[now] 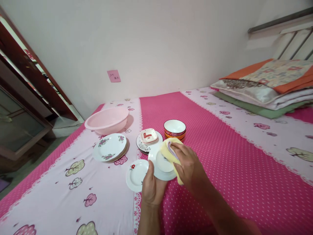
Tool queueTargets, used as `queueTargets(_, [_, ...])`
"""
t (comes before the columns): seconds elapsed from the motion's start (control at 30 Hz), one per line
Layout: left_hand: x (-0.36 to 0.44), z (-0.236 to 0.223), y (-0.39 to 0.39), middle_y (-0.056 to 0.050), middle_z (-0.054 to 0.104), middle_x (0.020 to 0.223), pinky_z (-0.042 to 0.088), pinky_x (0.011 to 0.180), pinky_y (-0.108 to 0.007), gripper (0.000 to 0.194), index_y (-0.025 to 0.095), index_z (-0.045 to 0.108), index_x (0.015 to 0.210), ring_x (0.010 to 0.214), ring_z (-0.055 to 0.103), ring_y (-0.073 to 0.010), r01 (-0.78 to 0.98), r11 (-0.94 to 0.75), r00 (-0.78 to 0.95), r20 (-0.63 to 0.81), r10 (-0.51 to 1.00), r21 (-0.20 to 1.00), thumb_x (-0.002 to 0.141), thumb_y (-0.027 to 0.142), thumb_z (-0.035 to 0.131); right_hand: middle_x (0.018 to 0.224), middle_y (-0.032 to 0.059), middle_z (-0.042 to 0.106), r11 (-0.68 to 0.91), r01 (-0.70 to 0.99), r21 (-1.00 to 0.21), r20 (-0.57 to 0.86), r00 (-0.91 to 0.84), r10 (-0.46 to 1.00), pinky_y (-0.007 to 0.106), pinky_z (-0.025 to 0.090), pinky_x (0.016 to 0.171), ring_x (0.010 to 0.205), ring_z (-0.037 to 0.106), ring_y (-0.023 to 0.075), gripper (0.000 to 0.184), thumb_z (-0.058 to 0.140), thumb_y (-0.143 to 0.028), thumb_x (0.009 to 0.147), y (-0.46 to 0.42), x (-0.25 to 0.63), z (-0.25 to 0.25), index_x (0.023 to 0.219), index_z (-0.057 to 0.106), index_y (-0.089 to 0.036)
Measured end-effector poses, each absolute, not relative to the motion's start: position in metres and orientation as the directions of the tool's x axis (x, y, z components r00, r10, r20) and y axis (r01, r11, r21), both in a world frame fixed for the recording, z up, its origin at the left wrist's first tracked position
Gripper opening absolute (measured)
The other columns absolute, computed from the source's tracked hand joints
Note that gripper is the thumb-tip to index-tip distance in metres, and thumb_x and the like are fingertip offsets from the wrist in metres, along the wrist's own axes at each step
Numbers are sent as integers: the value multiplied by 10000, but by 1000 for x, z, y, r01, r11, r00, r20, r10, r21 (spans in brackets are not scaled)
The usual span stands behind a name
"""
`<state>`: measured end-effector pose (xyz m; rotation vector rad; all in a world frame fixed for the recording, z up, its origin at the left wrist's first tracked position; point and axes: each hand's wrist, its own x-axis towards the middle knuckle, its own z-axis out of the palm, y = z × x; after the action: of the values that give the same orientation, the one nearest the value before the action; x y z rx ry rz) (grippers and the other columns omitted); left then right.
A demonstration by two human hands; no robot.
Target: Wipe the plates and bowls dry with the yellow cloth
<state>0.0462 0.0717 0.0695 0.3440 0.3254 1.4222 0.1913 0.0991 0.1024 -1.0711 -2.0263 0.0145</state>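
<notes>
My left hand [152, 187] grips a white plate [162, 166] by its lower left edge, thumb on the rim, and holds it tilted above the bedspread. A yellow cloth [168, 147] is bunched in my right hand [187, 160], which presses it against the plate's upper right part. Just left of the held plate lies a small white plate [137, 174] with a red flower. Behind it, a square dish [148, 135] with a red mark rests on a patterned plate [144, 147]. Stacked bowls [174, 127] with orange sides stand beyond the cloth.
Several floral plates [110, 147] are stacked on the left, with a pink basin [107, 119] behind them. Everything stands on a pink patterned bedspread [232, 176]. Folded bedding [271, 88] is piled at the right, and a wall [166, 49] rises behind the bed.
</notes>
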Motion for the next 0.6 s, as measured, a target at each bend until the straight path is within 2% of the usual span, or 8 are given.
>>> queueTargets(0.1, [40,69,74,-119,605,1511,266,1274,-501,551,225,531,1522,1499,432,-285,-927,44,47,-2,999,373,1066,495,381,1371,184,646,647,673,-358,616,-351,705,532,521,1005,1255,588,356,490,492,-85,896,94,189,103,1372,601,-128])
queueTargets(0.17, [35,67,75,-131,652,1458,299,1261,-490,571,212,552,1506,1448,504,-283,-942,19,10,-29,1000,334,1067,519,353,1339,171,673,678,647,-349,584,-415,697,526,534,984,1222,609,351,455,498,-79,900,83,180,107,1328,640,-142])
queueTargets(0.27, [29,65,74,-160,761,1266,409,1197,-401,612,152,624,1437,1227,687,-242,-958,71,45,-98,994,279,1073,534,313,1322,135,694,732,569,-374,560,-491,667,517,535,997,1194,625,330,426,492,-89,923,66,162,115,1309,652,-173])
queueTargets(0.37, [29,65,73,-139,801,1147,488,1106,-308,577,160,659,1399,1064,747,-182,-961,91,62,-116,991,263,1098,459,267,1348,125,686,765,513,-390,604,-485,633,496,525,1013,1223,615,323,397,481,-154,974,60,150,117,1339,632,-193])
queueTargets(0.43, [33,66,72,-112,801,1166,482,1110,-300,511,193,660,1401,1101,736,-170,-950,85,52,-117,992,302,1105,364,280,1365,126,676,763,516,-388,650,-434,624,479,511,1027,1249,606,315,401,468,-176,989,67,150,112,1357,625,-202])
queueTargets(0.53, [37,70,70,-110,756,1299,390,1210,-396,448,197,646,1418,1300,643,-227,-914,125,99,-87,991,385,1083,336,383,1371,144,667,719,566,-403,723,-285,630,494,470,1078,1288,593,310,465,458,-123,946,88,165,102,1377,621,-186])
queueTargets(0.6, [36,71,69,-117,736,1336,333,1247,-459,426,183,642,1419,1374,585,-270,-898,150,136,-64,989,414,1062,325,459,1349,163,679,660,561,-500,721,-154,676,502,481,1069,1276,611,323,458,482,-147,924,103,182,99,1354,637,-165])
